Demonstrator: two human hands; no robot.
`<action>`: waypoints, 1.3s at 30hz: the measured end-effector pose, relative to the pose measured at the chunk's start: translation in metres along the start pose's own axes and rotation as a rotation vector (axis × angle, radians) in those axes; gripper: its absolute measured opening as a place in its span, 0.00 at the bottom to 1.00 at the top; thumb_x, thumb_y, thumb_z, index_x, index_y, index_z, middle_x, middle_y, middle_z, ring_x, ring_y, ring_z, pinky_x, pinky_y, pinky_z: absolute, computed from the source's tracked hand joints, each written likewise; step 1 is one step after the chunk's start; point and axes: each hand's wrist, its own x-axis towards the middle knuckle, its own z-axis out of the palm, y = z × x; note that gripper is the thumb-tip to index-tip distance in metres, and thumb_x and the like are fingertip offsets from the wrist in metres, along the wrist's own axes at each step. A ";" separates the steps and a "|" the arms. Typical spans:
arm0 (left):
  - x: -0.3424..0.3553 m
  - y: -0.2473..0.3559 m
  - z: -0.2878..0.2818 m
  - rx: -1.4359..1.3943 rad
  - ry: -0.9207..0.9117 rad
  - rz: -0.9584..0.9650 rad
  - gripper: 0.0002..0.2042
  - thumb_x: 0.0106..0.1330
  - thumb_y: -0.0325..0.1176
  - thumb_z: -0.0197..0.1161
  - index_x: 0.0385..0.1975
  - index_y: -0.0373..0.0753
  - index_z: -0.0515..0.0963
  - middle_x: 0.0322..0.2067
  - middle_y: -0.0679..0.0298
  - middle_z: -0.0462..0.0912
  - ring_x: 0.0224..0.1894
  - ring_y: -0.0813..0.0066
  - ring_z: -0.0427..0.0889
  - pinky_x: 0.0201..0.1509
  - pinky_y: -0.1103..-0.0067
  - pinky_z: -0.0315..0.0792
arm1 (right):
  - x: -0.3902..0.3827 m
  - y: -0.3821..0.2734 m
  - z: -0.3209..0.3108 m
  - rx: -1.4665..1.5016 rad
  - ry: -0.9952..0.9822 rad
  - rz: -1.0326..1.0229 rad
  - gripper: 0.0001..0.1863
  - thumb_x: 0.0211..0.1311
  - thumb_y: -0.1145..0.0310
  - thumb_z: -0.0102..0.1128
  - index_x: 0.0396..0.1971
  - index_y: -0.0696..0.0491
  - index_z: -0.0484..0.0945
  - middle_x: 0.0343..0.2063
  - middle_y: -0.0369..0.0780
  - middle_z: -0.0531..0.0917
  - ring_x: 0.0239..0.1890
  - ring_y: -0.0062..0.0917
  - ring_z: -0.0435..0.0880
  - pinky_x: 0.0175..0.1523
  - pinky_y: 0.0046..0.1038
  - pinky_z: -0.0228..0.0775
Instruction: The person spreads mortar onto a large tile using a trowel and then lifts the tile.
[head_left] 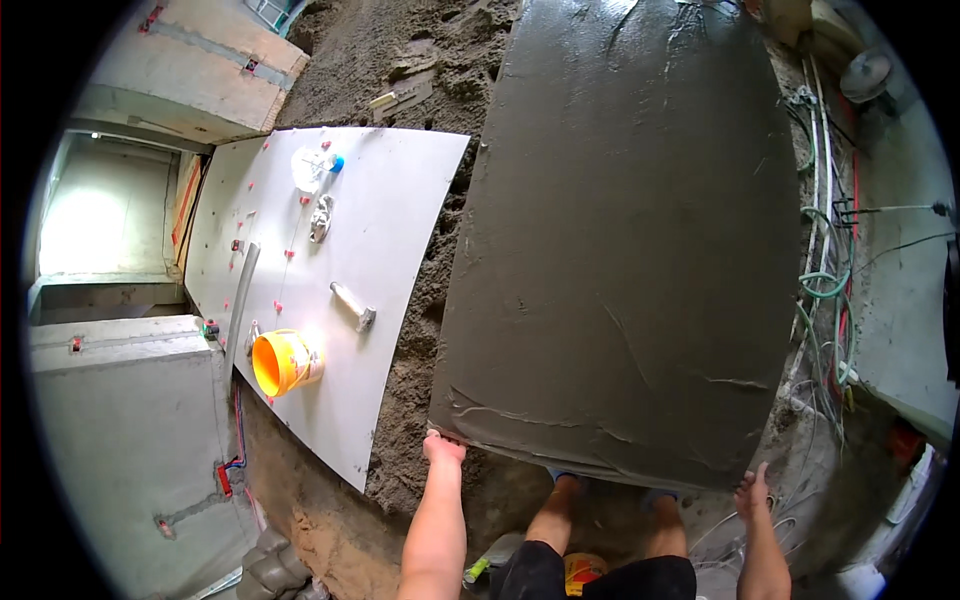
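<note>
A large rectangular tile [630, 230], its upper face coated with wet dark grey mortar, stretches from my hands to the far edge of the head view. My left hand [445, 447] grips its near left corner, fingers closed around the edge. At the near right corner, my right hand [752, 490] holds the edge with the thumb up and the other fingers partly hidden. The coating shows ridges and creases near the front edge. My feet and shins are partly under that edge.
Left of the mortar bed [410, 400] lies a pale tiled surface [400, 210] with red levelling clips, a yellow bucket [285, 362], a hammer-like tool [353, 306] and a plastic bag [310, 168]. Hoses and cables [825, 260] run along the right wall. An orange bucket [583, 573] stands between my legs.
</note>
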 end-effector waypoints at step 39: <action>-0.179 -0.275 0.017 0.137 -0.027 -0.185 0.22 0.70 0.47 0.41 0.57 0.41 0.67 0.60 0.58 0.68 0.60 0.57 0.68 0.63 0.56 0.63 | -0.013 -0.143 -0.301 -0.191 0.327 -0.063 0.44 0.46 0.18 0.40 0.35 0.49 0.74 0.22 0.30 0.70 0.21 0.17 0.63 0.23 0.21 0.50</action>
